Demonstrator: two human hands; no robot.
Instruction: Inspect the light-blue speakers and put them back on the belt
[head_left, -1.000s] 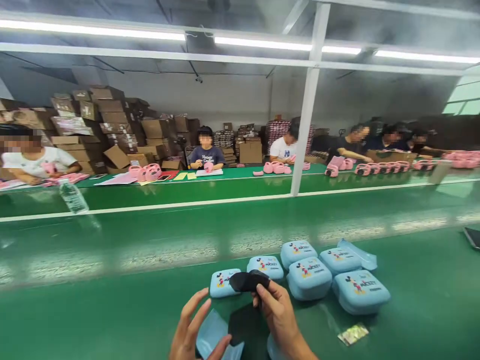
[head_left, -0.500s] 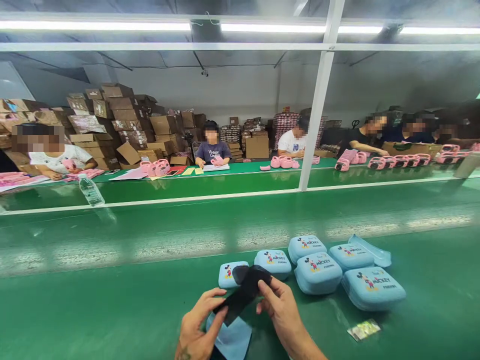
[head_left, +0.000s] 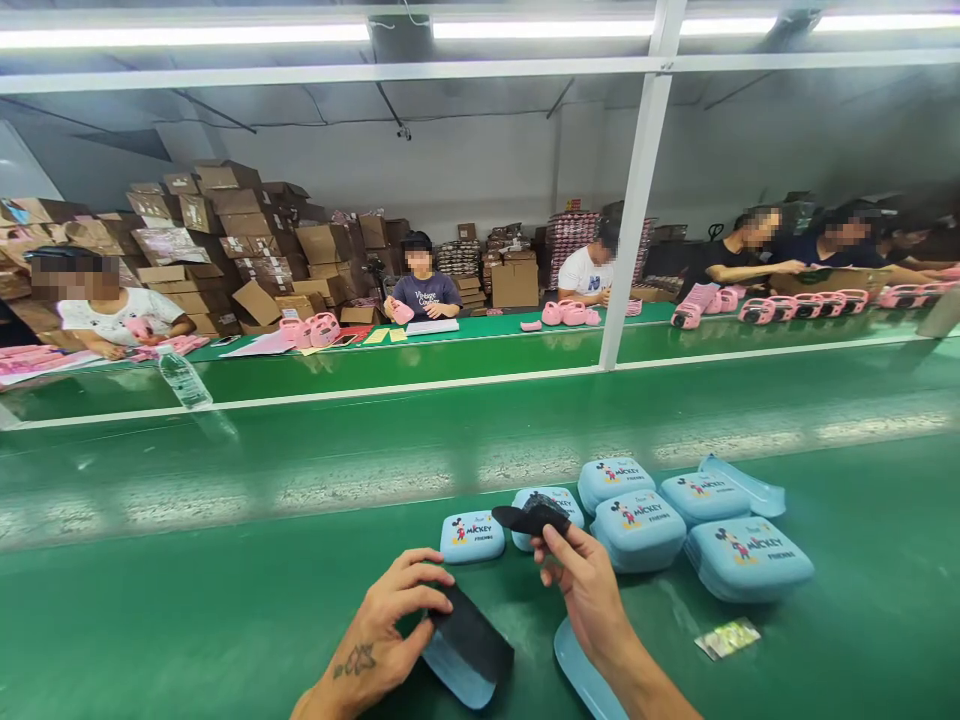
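Note:
My left hand [head_left: 394, 620], with a dark tattoo near the wrist, pinches the edge of a black flat piece [head_left: 484, 630] with thumb and fingers. Behind and below that piece shows a light blue curved shell [head_left: 461, 678]; whether the hand also touches the shell is hidden. My right hand [head_left: 585, 580] is raised and closed on a thin curved black pad [head_left: 534, 515], held between thumb and fingers. Under my right forearm lies a blue rounded panel [head_left: 577, 668], partly covered.
Several blue cases printed with Mickey [head_left: 637, 530] stand ahead and to the right, with a blue loose part [head_left: 742, 487] behind them. A small packet [head_left: 727, 638] lies right on the green table [head_left: 187, 620]. Beyond are a water bottle [head_left: 184, 378], a white post [head_left: 634, 200] and seated co-workers.
My hands have moved apart, each now with a black piece. The left went down to the blue shell; the right rose slightly with its pad. The blue panel has come into view.

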